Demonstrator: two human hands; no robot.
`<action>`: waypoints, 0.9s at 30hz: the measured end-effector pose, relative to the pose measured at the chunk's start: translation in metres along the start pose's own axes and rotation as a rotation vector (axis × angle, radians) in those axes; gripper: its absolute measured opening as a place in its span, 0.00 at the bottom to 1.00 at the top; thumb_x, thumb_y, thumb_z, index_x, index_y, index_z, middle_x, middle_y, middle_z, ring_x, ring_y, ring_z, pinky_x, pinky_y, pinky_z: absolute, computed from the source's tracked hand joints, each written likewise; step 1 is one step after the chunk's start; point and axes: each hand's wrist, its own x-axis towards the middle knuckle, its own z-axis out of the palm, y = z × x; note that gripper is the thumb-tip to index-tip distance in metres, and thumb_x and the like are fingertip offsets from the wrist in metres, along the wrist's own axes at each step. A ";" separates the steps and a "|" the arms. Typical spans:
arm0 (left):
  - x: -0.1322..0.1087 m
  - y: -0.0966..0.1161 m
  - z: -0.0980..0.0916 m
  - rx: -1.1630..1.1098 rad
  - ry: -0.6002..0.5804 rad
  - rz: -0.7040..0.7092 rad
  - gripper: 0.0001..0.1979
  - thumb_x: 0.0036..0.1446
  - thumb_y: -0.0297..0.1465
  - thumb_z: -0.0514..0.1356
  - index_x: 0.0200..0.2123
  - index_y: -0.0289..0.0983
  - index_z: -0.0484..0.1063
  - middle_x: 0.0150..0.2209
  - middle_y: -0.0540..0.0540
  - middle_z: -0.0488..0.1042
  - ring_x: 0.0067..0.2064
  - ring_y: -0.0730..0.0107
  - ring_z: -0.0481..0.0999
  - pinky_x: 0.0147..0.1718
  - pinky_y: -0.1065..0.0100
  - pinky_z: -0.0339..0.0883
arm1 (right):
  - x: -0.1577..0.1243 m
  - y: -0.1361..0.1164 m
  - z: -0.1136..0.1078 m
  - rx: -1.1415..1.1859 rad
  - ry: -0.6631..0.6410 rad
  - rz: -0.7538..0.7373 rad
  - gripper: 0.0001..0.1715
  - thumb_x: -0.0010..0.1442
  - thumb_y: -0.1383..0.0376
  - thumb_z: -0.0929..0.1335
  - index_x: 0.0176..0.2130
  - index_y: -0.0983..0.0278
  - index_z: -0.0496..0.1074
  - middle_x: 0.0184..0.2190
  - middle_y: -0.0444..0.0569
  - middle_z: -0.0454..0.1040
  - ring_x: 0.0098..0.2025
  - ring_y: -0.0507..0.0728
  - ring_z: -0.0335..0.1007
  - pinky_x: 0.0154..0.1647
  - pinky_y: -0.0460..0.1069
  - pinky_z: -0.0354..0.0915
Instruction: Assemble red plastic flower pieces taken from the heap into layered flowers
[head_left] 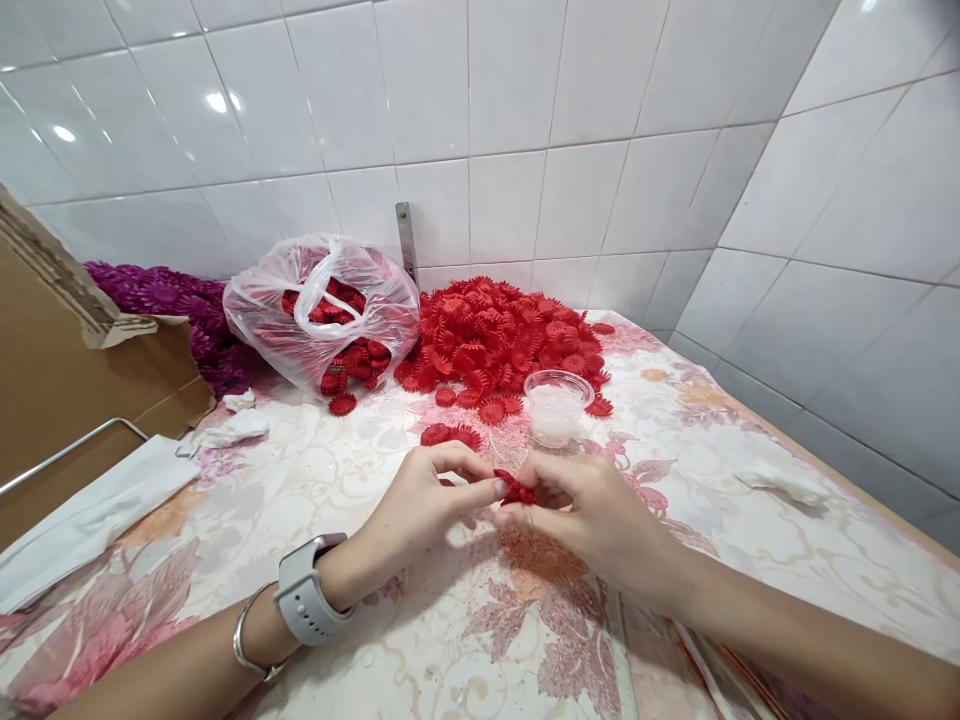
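Observation:
My left hand [431, 500] and my right hand [581, 505] meet over the flowered tablecloth [465, 640], fingers pinched together on one small red fabric flower [516, 490]. A grey watch and a metal bangle sit on my left wrist. Just beyond my hands stands a small clear plastic cup [556, 407] with something white in it. Behind the cup lies a big heap of red flowers [499, 340]. Two more red flowers [450, 435] lie loose between the heap and my left hand.
A clear plastic bag [322, 310] of red flowers sits at the back left, with a pile of purple flowers [169, 300] beside it. An open cardboard box [67, 370] stands at the left. White tiled walls close the back and right.

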 end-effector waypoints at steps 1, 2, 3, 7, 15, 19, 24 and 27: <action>0.000 -0.001 0.000 0.011 -0.010 0.016 0.05 0.50 0.30 0.60 0.25 0.35 0.73 0.28 0.49 0.71 0.31 0.72 0.70 0.30 0.72 0.63 | 0.000 -0.001 0.000 -0.012 -0.002 -0.005 0.15 0.51 0.64 0.70 0.20 0.64 0.61 0.17 0.38 0.62 0.21 0.48 0.55 0.21 0.44 0.49; 0.000 -0.001 0.000 0.039 -0.016 0.043 0.05 0.50 0.30 0.60 0.26 0.36 0.74 0.30 0.49 0.72 0.32 0.72 0.70 0.30 0.72 0.63 | 0.000 -0.001 0.000 -0.016 0.001 -0.004 0.15 0.51 0.64 0.70 0.20 0.64 0.61 0.17 0.38 0.62 0.21 0.48 0.55 0.21 0.44 0.49; 0.000 -0.002 0.000 0.080 -0.014 0.076 0.04 0.50 0.31 0.60 0.27 0.36 0.74 0.31 0.48 0.71 0.33 0.71 0.70 0.31 0.72 0.63 | 0.000 -0.001 0.000 -0.014 0.003 -0.001 0.15 0.51 0.64 0.70 0.20 0.64 0.61 0.17 0.38 0.62 0.21 0.48 0.55 0.21 0.45 0.50; -0.004 0.000 0.002 0.240 0.024 0.197 0.05 0.54 0.30 0.57 0.28 0.37 0.73 0.31 0.48 0.70 0.34 0.71 0.69 0.33 0.71 0.62 | 0.000 -0.001 0.000 0.010 -0.005 0.013 0.14 0.50 0.64 0.70 0.21 0.63 0.61 0.17 0.38 0.63 0.21 0.49 0.56 0.21 0.45 0.50; -0.001 0.000 0.001 0.034 -0.024 0.054 0.05 0.55 0.30 0.54 0.29 0.36 0.67 0.30 0.49 0.69 0.33 0.70 0.69 0.34 0.68 0.61 | 0.007 0.005 -0.003 0.435 -0.093 0.135 0.11 0.54 0.60 0.67 0.25 0.64 0.66 0.22 0.42 0.69 0.25 0.50 0.65 0.26 0.45 0.61; 0.005 -0.004 -0.002 -0.378 -0.137 -0.078 0.05 0.52 0.31 0.58 0.31 0.34 0.68 0.31 0.48 0.71 0.36 0.68 0.71 0.39 0.66 0.63 | 0.011 0.011 -0.003 0.694 -0.132 0.221 0.15 0.51 0.56 0.69 0.27 0.66 0.67 0.25 0.46 0.71 0.26 0.52 0.69 0.30 0.48 0.65; 0.007 -0.006 0.000 -0.650 -0.182 -0.155 0.05 0.51 0.29 0.60 0.31 0.34 0.70 0.30 0.47 0.73 0.34 0.70 0.74 0.38 0.68 0.64 | 0.011 0.012 0.003 0.862 -0.110 0.243 0.17 0.52 0.54 0.68 0.29 0.66 0.67 0.24 0.46 0.72 0.26 0.52 0.70 0.31 0.48 0.66; 0.006 -0.005 0.002 -0.712 -0.183 -0.147 0.05 0.49 0.28 0.61 0.31 0.35 0.69 0.30 0.49 0.73 0.31 0.72 0.74 0.37 0.69 0.65 | 0.008 0.010 0.005 0.849 -0.086 0.240 0.16 0.53 0.55 0.67 0.28 0.66 0.65 0.24 0.45 0.71 0.26 0.52 0.69 0.30 0.48 0.66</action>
